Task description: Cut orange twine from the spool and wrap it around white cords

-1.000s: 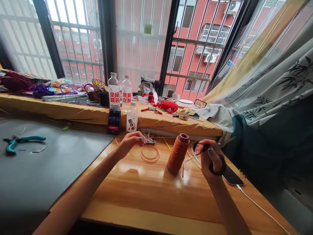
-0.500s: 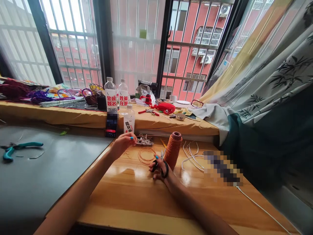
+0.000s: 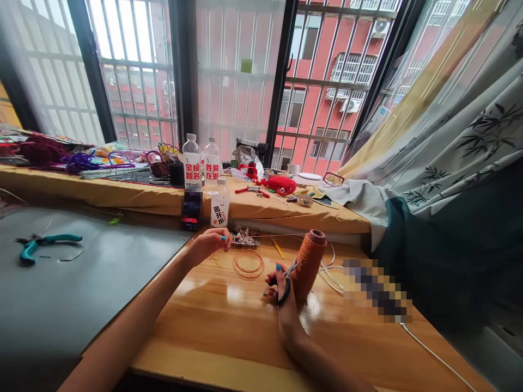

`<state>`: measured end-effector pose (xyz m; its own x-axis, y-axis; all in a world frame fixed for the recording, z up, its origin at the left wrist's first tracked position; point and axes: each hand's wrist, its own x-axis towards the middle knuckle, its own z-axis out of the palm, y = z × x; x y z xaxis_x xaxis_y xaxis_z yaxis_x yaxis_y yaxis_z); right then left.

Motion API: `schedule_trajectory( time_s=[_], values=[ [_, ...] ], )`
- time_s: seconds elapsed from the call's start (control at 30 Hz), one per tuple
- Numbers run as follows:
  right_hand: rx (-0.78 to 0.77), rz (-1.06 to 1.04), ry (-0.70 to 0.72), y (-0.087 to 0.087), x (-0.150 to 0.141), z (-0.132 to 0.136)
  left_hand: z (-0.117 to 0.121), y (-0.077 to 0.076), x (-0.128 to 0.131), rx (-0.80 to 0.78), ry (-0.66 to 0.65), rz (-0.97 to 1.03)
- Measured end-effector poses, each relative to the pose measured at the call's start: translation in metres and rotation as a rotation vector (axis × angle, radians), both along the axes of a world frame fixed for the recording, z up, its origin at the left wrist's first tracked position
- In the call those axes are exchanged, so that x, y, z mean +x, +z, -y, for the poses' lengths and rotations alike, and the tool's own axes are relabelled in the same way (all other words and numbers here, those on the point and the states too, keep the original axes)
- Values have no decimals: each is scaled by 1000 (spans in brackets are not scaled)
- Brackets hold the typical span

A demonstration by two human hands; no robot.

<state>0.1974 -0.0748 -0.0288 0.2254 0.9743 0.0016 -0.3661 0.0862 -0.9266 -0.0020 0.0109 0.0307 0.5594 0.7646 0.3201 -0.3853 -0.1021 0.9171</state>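
My left hand (image 3: 210, 243) is closed in a pinch on a thin orange thread (image 3: 272, 236), which runs taut across to the top of an orange thread cone (image 3: 309, 264). The cone leans to the right on the wooden table. Black-handled scissors (image 3: 283, 295) hang on my right hand (image 3: 281, 280), with their metal blades pointing up and to the right beside the cone. Whether the fingers touch the cone is hard to see. Between the hands lies a loose coil of orange thread (image 3: 262, 265). Behind it sits a clear tray of small parts (image 3: 245, 235).
A yellow stick (image 3: 278, 248) lies behind the coil. White cables (image 3: 333, 280) and a blurred item (image 3: 376, 288) are at the right. Teal-handled pliers (image 3: 57, 239) rest on the grey surface at left. A bottle (image 3: 220, 204) and a phone (image 3: 191, 209) stand at the sill.
The view has shifted slightly. The cone has moved right and now tilts. My right hand has moved right with the scissors, whose blades have swung rightward. My left hand still pinches the thread.
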Motion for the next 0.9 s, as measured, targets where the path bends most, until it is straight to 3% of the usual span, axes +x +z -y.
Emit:
schedule_trajectory(
  time_s=[0.17, 0.37, 0.63, 0.9],
  values=[
    [22, 9, -33, 1, 2, 1, -3, -2, -4, -1, -5, 9],
    [31, 109, 117, 11, 0, 3, -3, -1, -7, -5, -3, 17],
    [68, 277, 288, 9, -3, 0, -2, 0, -7, 0, -7, 4],
    [111, 125, 31, 34, 20, -13, 0, 2, -7, 6, 4, -3]
  ],
)
